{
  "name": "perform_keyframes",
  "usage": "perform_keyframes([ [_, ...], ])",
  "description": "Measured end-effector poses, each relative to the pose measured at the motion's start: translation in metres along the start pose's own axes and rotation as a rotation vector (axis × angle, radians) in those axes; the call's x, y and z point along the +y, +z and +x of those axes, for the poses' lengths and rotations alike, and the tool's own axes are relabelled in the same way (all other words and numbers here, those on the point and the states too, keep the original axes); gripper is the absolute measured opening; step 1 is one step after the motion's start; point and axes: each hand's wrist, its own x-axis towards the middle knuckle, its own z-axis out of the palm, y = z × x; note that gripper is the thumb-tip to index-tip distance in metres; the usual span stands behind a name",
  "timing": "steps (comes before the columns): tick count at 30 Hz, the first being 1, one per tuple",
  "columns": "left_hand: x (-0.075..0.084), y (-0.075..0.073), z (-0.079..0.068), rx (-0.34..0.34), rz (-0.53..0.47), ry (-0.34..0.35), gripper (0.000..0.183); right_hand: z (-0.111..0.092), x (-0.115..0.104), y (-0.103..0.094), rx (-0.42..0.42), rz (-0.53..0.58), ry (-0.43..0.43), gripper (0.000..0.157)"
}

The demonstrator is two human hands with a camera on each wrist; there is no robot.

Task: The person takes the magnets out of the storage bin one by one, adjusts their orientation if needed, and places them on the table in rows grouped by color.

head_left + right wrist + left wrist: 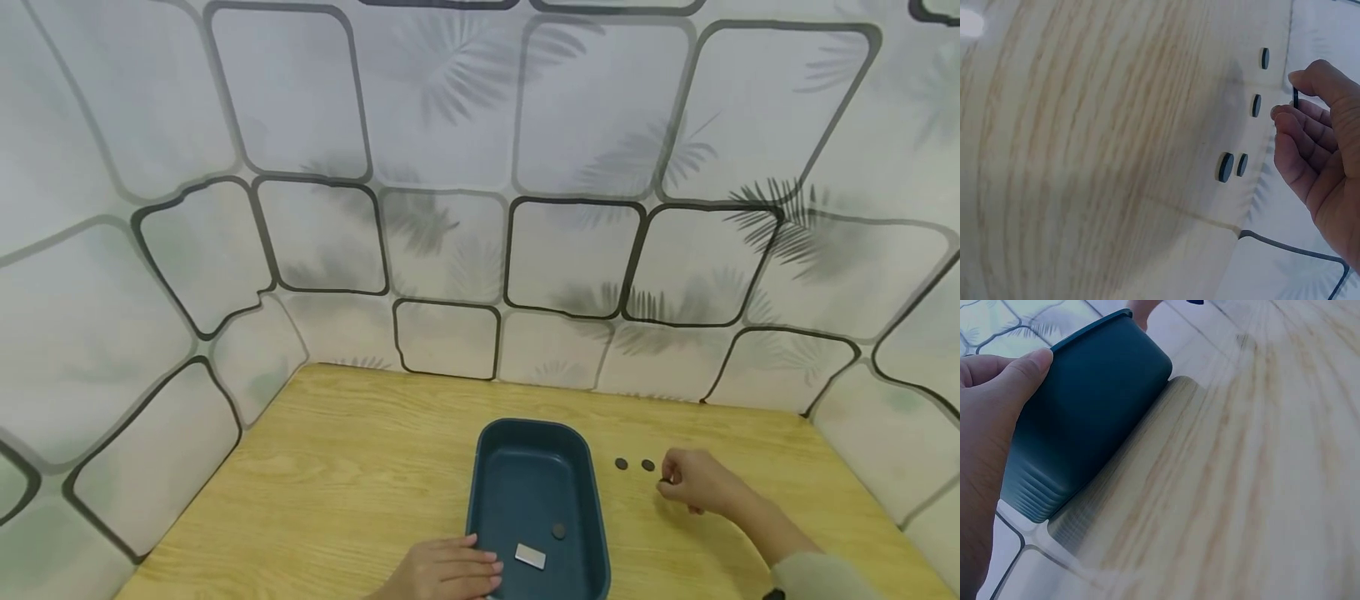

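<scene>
A: Quick status pls?

B: Part-way at most, IMO. Dark-blue tray (525, 492) sits near the mid of the wood-grain tabletop (352, 458), w/ 1 flat dark disc (558, 531) + 1 silver rectangular block (530, 557) in it, both twd the near end.

A: What's left?

B: R wrist cam has 4 loose discs (1256, 105) on the tabletop, out of the tray. Head cam gives only 2 of them, just right of the tray; others prob. hidden by the R hand (701, 483).

A: R hand state?

B: Thumb + index tips pinch 1 held disc (1295, 97), seen edge-on. Gap = disc thickness only. Other fingers (1304, 128) curl loosely below, nothing else in there AFAICT. It's right of the loose pair, not over the tray.

A: And L hand (446, 571)?

B: Clamped on the tray's left wall, near end: fingers tog. over the rim, thumb vs. the outer side. No disc visible there; how hard it grips, can't tell.

A: Held disc's in or out, then?

B: Out. I'd count just 1 disc in.
</scene>
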Motion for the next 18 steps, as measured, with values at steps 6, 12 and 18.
perform_keyframes([
  [6,0.0,-0.001,-0.001,-0.005,-0.025,-0.011,0.022,0.001,0.006,0.008,0.0,0.018,0.022,0.013],
  [12,0.001,-0.002,-0.001,-0.02,-0.024,-0.025,0.021,0.004,0.008,0.015,0.013,0.003,0.035,0.012],
  [18,0.001,-0.001,-0.001,-0.016,-0.015,-0.018,0.02,0.004,0.011,0.02,0.04,-0.009,0.028,0.014],
])
